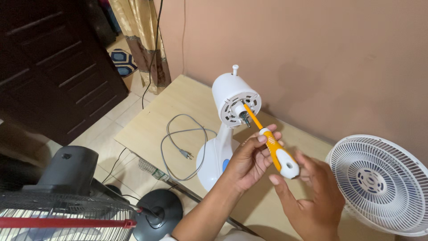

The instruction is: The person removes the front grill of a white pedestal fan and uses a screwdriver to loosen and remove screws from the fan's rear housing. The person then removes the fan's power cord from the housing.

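A white desk fan body [234, 100] without blades stands on a light wooden table [151, 129], its motor face turned toward me. A screwdriver [274, 149] with an orange and white handle has its orange shaft resting against the motor face near the spindle. My left hand [249, 158] pinches the upper part of the handle. My right hand [312, 196] cups the white butt end of the handle from below and behind.
The fan's grey power cord [185, 138] lies looped on the table to the left. A white fan grille [383, 183] lies at the right table edge. A dark standing fan [71, 196] with black base is on the tiled floor at lower left. A beige wall runs behind.
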